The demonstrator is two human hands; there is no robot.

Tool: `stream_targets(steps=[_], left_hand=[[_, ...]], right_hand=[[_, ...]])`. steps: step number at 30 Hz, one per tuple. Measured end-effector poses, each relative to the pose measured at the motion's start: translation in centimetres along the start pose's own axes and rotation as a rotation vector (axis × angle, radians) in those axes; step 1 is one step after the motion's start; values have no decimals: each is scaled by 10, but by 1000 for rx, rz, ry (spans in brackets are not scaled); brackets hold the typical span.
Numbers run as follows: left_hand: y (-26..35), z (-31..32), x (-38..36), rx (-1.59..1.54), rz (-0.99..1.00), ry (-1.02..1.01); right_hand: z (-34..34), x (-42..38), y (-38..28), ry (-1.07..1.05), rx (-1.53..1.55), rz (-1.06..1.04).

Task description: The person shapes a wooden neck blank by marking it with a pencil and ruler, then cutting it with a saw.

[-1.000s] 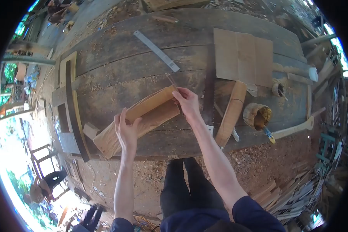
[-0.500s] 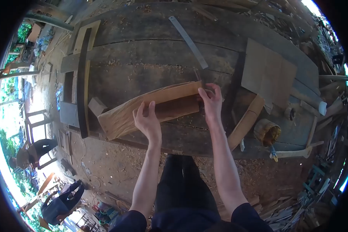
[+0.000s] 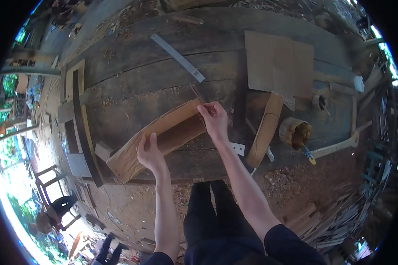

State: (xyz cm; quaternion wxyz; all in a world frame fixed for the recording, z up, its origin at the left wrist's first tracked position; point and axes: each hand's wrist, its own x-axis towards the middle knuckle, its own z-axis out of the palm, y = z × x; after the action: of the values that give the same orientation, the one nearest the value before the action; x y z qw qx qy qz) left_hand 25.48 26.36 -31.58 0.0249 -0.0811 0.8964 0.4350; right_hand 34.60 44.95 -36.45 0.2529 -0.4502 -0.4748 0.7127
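Note:
A long brown piece (image 3: 168, 120), folded like a trough and crumpled at its left end, lies on the dark wooden workbench (image 3: 141, 66). At its near edge, left of the middle, is my left hand (image 3: 150, 154), thumb and forefinger apart and nothing visible between them. My right hand (image 3: 215, 120) pinches the piece's upper right end between thumb and fingers. Beyond it lies a metal ruler (image 3: 178, 58). A thin dark strip sticks out just past the right end of the brown piece.
Right of my hands are a curved brown piece (image 3: 266, 128), cardboard (image 3: 278, 64), and a pot (image 3: 295, 133) with a brush (image 3: 308, 154). Dark and pale wooden strips (image 3: 80, 119) lie at the left. Two people are partly visible at the lower left.
The view has turned and shifted, so the bench things appear further left. My right hand's fingers have closed on the end of the brown piece; my left hand remains beside it.

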Motion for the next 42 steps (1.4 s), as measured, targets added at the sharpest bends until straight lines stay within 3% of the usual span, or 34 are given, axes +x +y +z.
stream_targets(steps=[11, 16, 20, 25, 28, 42], left_hand=[[-3, 0, -3, -82, -51, -29], [-6, -3, -3, 74, 9, -3], [-15, 3, 2, 12, -6, 39], [-9, 7, 2, -220, -193, 72], [-5, 9, 0, -109, -126, 114], [-11, 5, 4, -277, -196, 84]], right_hand=[[-1, -6, -3, 7, 48, 4], [-1, -2, 1, 29, -2, -30], [-2, -3, 2, 26, -8, 0], [-2, -1, 4, 14, -18, 5], [-1, 0, -5, 1, 17, 32], [2, -7, -15, 14, -116, 21]])
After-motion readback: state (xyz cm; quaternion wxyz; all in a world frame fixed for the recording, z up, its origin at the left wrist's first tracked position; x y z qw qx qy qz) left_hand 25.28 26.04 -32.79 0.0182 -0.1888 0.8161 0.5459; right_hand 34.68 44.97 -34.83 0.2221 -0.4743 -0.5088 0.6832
